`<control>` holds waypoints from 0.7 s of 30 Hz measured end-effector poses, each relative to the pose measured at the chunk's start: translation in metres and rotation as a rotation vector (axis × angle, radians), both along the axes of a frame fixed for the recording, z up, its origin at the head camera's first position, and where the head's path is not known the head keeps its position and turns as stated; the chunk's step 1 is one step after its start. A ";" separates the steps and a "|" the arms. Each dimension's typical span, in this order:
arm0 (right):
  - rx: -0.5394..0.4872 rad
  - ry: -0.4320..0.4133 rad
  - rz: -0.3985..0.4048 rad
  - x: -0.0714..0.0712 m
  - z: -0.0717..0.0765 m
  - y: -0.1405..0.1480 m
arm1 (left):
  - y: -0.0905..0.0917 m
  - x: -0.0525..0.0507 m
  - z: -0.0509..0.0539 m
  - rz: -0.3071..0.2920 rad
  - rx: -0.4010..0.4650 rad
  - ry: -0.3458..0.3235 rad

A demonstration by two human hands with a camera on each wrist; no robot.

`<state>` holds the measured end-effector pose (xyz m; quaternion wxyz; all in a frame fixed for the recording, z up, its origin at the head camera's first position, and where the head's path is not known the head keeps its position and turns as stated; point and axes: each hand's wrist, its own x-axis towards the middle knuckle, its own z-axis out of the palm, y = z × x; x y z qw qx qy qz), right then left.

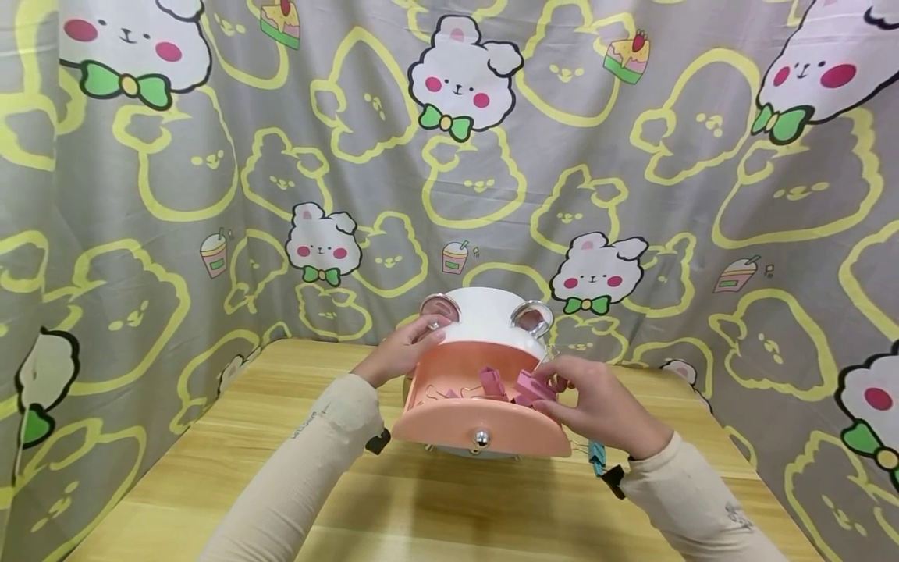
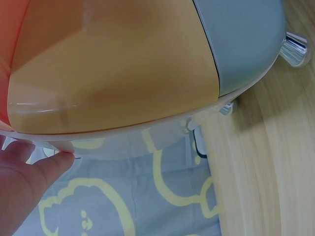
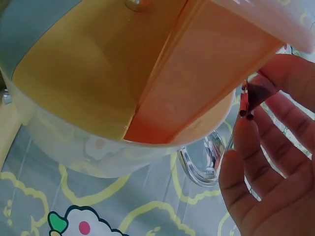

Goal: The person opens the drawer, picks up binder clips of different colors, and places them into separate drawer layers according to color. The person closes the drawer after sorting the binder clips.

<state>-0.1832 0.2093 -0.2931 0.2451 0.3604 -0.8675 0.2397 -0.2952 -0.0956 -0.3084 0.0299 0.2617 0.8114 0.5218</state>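
Note:
A white bear-shaped desktop drawer box (image 1: 485, 316) with silver-rimmed ears stands on the table. Its peach top drawer (image 1: 481, 425) is pulled out, and several pink binder clips (image 1: 492, 382) lie inside. My right hand (image 1: 597, 398) is at the drawer's right side, pinching a pink binder clip (image 3: 258, 93) between thumb and fingers; it looks dark in the right wrist view. My left hand (image 1: 400, 351) rests against the box's upper left side by the left ear (image 1: 441, 309), thumb (image 2: 59, 164) along the white edge. Some left fingertips are hidden.
A blue binder clip (image 1: 596, 457) lies on the wooden table (image 1: 316, 484), close to the right wrist. Below the peach drawer are a yellow drawer (image 2: 113, 69) and a grey-blue drawer (image 2: 243, 42). A patterned curtain (image 1: 379, 179) hangs behind and at both sides.

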 end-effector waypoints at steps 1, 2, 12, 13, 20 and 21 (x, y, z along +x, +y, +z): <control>-0.001 -0.009 0.016 -0.001 -0.001 0.000 | 0.000 0.000 0.000 -0.002 0.001 -0.002; -0.003 -0.017 0.035 -0.001 -0.001 -0.001 | 0.000 0.000 0.000 -0.004 0.001 -0.002; -0.026 0.009 0.181 -0.006 -0.007 0.000 | 0.000 -0.001 -0.001 -0.009 -0.006 0.023; -0.025 0.014 0.188 -0.006 -0.008 0.000 | 0.000 -0.001 -0.001 -0.010 -0.006 0.025; -0.025 0.069 0.163 -0.005 -0.009 0.000 | 0.000 -0.004 -0.002 -0.022 0.013 0.027; -0.029 0.073 0.149 -0.005 -0.009 0.000 | 0.000 -0.003 -0.002 -0.022 0.013 0.028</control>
